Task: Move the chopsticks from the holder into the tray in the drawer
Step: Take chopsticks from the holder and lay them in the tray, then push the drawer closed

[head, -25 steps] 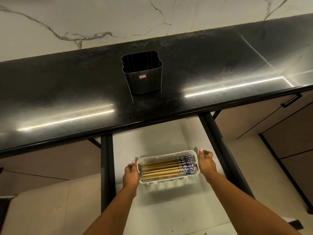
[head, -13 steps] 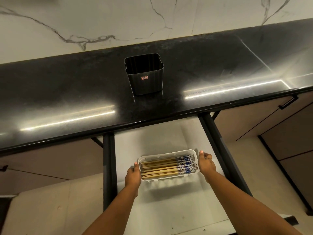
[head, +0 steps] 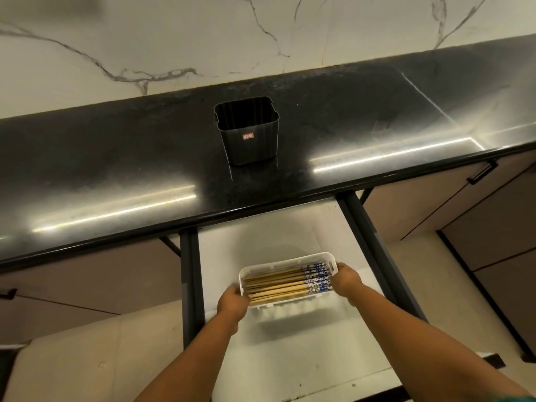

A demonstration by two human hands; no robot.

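Note:
A white tray (head: 285,258) sits in the open drawer (head: 261,236), tilted slightly, with its right end farther back. Several wooden chopsticks (head: 278,285) with blue-and-white patterned tops lie side by side in it. My left hand (head: 232,303) grips the tray's left end and my right hand (head: 346,278) grips its right end. The black square holder (head: 249,140) stands upright on the counter behind the drawer, and I see nothing inside it.
A black glossy countertop (head: 116,175) overhangs the drawer's back part. Dark drawer rails (head: 190,285) run along both sides. Closed cabinet fronts with a black handle (head: 483,172) stand at the right, and a marble wall rises behind the counter.
Both hands have kept hold of the tray and shifted it slightly toward the back of the drawer. The view has tilted a little.

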